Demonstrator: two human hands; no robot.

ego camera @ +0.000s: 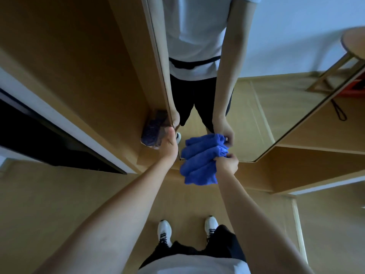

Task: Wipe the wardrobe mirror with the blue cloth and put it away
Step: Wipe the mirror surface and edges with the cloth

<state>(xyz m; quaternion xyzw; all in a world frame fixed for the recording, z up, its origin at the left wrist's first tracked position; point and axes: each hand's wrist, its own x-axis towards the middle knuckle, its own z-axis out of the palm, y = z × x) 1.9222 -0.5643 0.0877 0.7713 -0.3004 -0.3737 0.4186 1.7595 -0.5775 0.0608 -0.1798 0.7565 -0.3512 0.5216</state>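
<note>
1. The blue cloth (199, 165) is a thick, plush towel in deep royal blue, bunched into soft rolled folds with one loose end hanging down.
2. It sits pressed against the lowest part of the wardrobe mirror (246, 107), right at the glass's bottom edge, and its reflection shows directly above it.
3. The right hand (227, 164) has its fingers curled tight round the cloth's right end, gripping it.
4. The left hand (169, 147) reaches to the mirror door's left edge; its fingertips are hidden behind that edge, so it seems to be holding the door, though the grip cannot be confirmed.
5. The mirror has a thin dark frame and is set in pale wood panelling.
6. A dark purple patterned item (155, 131) lies just left of the left hand; it is too blurred to identify.
7. No brand, label or writing can be read on anything.
8. White shoes (165, 232) with black laces stand on the wooden floor (59, 194).
</note>
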